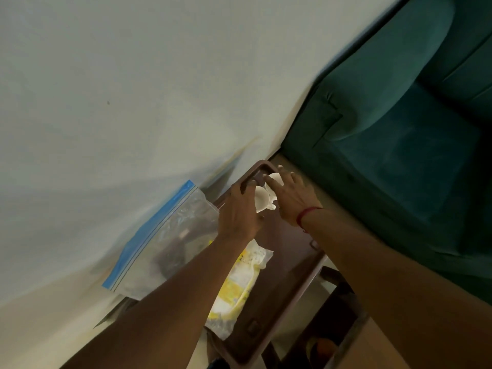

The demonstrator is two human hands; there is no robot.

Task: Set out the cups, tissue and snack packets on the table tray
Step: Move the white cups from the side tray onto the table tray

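A dark brown table tray (290, 265) runs from lower middle to the far corner. Two small white cups sit at its far end. My left hand (241, 211) is wrapped around the nearer cup (261, 199). My right hand (291, 195) rests its fingers on the farther cup (274, 182). A yellow and white snack packet (239, 286) lies on the tray under my left forearm. A clear zip bag (162, 243) with a blue seal lies to the left, partly over the tray edge, with dark items inside. No tissue can be made out.
A white bed sheet (119, 102) fills the left and top. A teal sofa (399, 129) stands close on the right of the tray. The tray's dark frame and legs (335, 296) show below, over a beige floor.
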